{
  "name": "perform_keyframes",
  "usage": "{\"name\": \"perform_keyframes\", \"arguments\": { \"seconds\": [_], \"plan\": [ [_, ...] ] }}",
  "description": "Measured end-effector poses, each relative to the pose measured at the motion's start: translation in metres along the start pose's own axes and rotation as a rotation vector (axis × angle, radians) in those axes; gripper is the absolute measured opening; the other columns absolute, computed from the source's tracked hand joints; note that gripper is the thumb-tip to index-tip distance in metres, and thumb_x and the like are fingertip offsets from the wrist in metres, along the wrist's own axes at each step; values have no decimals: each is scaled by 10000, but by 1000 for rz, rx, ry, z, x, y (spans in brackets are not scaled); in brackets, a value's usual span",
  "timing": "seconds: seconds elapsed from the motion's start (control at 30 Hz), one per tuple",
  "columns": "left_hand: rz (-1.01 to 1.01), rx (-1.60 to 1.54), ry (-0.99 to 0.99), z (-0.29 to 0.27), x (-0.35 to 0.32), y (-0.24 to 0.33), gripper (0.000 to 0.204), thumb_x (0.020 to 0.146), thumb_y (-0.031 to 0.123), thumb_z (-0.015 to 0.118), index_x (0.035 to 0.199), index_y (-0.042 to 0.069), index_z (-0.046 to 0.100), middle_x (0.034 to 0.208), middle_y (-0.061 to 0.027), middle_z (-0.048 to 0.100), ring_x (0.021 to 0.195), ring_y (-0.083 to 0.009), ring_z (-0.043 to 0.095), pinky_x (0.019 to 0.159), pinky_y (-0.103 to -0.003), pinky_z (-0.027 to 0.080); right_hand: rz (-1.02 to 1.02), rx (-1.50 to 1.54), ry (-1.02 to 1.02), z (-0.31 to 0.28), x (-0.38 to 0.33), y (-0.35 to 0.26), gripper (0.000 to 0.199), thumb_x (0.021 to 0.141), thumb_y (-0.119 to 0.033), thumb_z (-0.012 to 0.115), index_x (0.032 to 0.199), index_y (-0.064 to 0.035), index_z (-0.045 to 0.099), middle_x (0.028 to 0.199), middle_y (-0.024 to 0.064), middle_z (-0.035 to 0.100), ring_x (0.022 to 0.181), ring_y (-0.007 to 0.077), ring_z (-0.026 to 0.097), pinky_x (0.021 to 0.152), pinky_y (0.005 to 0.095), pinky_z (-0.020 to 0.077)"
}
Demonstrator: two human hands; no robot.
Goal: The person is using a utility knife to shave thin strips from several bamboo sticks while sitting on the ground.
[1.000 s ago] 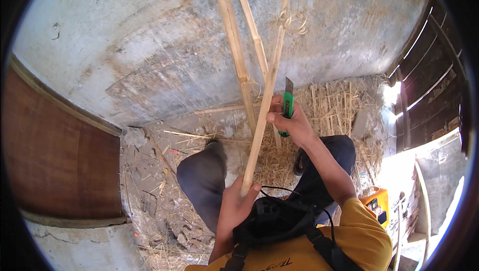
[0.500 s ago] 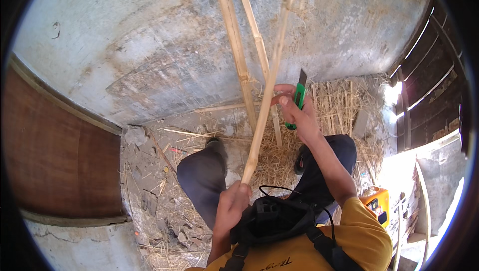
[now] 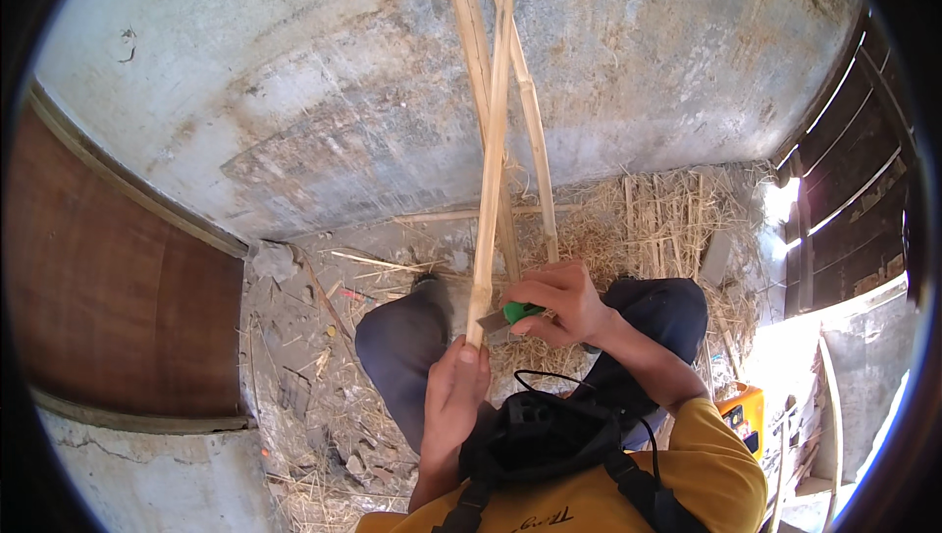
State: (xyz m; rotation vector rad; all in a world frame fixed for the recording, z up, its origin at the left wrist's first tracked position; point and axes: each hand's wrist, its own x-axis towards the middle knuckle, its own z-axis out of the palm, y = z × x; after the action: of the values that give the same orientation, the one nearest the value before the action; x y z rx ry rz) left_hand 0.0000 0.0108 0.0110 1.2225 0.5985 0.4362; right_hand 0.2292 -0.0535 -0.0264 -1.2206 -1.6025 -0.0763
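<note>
Between left fingers: bamboo strip.

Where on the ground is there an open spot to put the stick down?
The barest patch is the grey concrete floor between the brown wooden board and the leaning bamboo sticks. It is crowded near the knees: straw to the right, and rubble and scraps by the left knee. The left hand grips the stick; the right hand holds a green-handled knife.
</note>
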Motion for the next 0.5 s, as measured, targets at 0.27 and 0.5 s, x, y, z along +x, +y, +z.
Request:
{"name": "perform_keyframes", "arguments": {
  "seconds": [0.27,0.5],
  "plan": [
    [98,149,29,-2,1,-6,433,1175,366,418,1002,-1,572,747,42,449,684,-47,363,592,-255,297,18,-241,18,-4,6,-20,342,829,-422,862,989,-134,768,731,-10,674,526,220,606,502,327,462],
    [118,188,90,6,6,-3,488,1163,488,415,898,86,496,656,64,361,558,-34,284,503,-246,197,46,-339,51,-2,6,-24,344,790,-412,882,1001,-158,785,706,-33,661,522,193,606,502,311,456]
  ]
}}
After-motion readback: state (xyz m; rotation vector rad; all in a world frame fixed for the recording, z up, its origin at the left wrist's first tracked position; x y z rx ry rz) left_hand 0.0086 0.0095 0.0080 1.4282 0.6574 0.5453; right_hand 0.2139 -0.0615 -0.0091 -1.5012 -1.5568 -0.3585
